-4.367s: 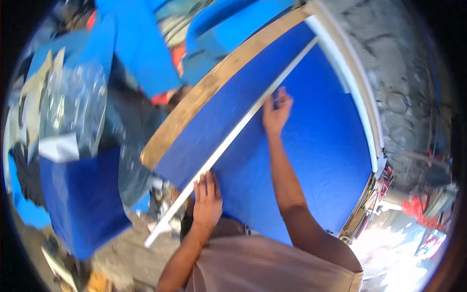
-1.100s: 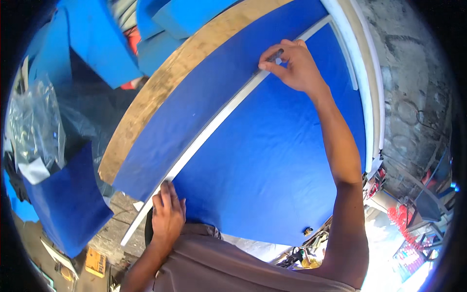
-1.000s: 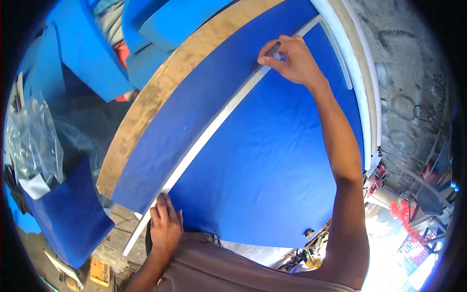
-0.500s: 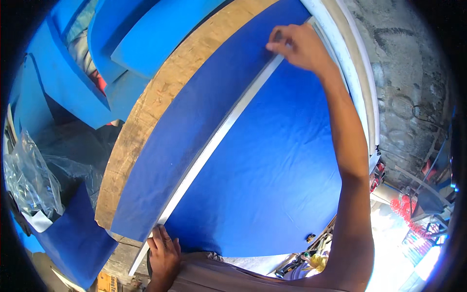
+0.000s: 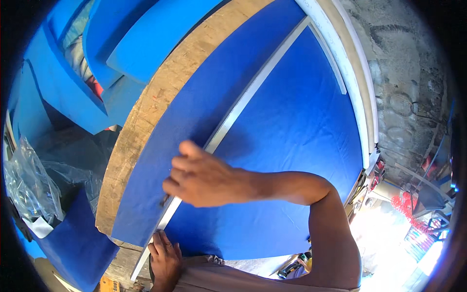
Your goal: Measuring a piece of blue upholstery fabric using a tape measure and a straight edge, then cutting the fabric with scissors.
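A dark blue sheet (image 5: 292,160) with a smooth sheen covers the wooden board. Across it runs a long L-shaped metal square (image 5: 256,82), slanting from upper right to lower left, its short leg against rolled material. My left hand (image 5: 165,258) lies on the square's lower end, fingers stretched out and pressing on it. Over the lower part of the long leg is my right hand (image 5: 202,177), its fingers closed. A small dark tip (image 5: 164,199) pokes out below those fingers, beside the square's edge; the rest of that tool is hidden and blurred.
The board's bare wooden edge (image 5: 141,121) curves along the left. Lighter blue foam-like sheets (image 5: 151,39) are piled beyond it, with clear plastic (image 5: 31,180) below. White rolls (image 5: 348,82) bound the right side, beside a rough concrete floor (image 5: 399,63). A red coiled hose (image 5: 406,209) lies farther right.
My right hand has swept from the square's upper corner down along its long leg toward my left hand. The left hand stays in place on the square.
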A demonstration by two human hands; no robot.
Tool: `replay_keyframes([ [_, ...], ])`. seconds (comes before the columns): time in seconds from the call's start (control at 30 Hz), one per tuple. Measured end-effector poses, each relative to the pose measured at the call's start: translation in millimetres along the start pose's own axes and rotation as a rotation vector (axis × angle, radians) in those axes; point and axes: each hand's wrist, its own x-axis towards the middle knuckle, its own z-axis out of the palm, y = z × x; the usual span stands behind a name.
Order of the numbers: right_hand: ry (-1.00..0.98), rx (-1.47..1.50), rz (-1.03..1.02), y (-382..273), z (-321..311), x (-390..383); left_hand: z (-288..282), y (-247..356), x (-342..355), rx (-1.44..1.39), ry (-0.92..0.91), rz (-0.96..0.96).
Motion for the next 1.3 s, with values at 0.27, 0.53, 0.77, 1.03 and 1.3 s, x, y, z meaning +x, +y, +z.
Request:
replay_keyframes([
  [0.27, 0.235, 0.11, 0.094, 18, -6, -27, -1, 2, 2, 0.047, 0.047, 0.018],
  [0.53, 0.184, 0.131, 0.379, 91, -59, -58, 2, 4, 1, 0.089, 0.061, 0.0],
  [0.77, 0.211, -0.02, 0.448, 158, -91, -78, -1, 5, 0, 0.055, 0.018, -0.007],
  [1.03, 0.276, -0.274, 0.519, 237, -128, -99, 13, -4, 0, 0.062, 0.081, 0.061],
  [1.3, 0.327, -0.151, 0.687, 288, -155, -108, 41, -3, -14, -0.007, 0.114, -0.122],
])
